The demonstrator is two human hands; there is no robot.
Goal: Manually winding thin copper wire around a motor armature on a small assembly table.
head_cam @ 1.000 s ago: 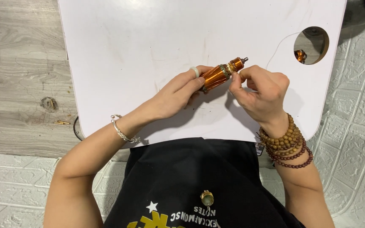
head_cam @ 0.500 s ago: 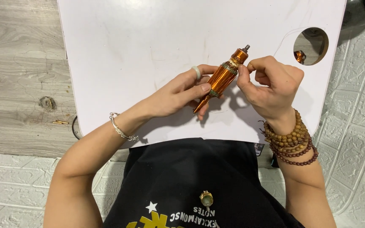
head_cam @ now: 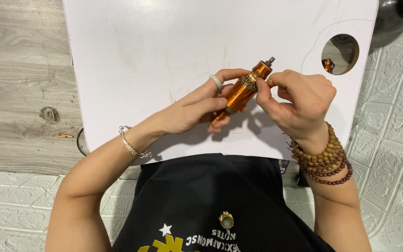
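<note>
The person's left hand [head_cam: 194,109] grips the lower body of a copper-wound motor armature [head_cam: 242,91], fingers curled around it, with a pale ring [head_cam: 216,81] on one finger. The armature is held clear above the white table [head_cam: 164,46], tilted so its steel shaft tip points up and to the right; its lower shaft end projects below the left hand's fingers. The right hand [head_cam: 299,100] is closed at the armature's upper end, thumb and forefinger pinched against the band just below the commutator. Whether anything fine, such as wire, sits between those fingertips cannot be told.

A silver bracelet [head_cam: 134,147] sits on the left wrist. Strands of wooden prayer beads [head_cam: 325,161] wrap the right wrist. The table has a round hole [head_cam: 340,53] near its right edge, through which a small orange item shows, too small to identify. A thin curved line runs on the table near that hole. Grey wood-pattern flooring [head_cam: 19,84] lies to the left, and white textured tiles [head_cam: 397,140] to the right.
</note>
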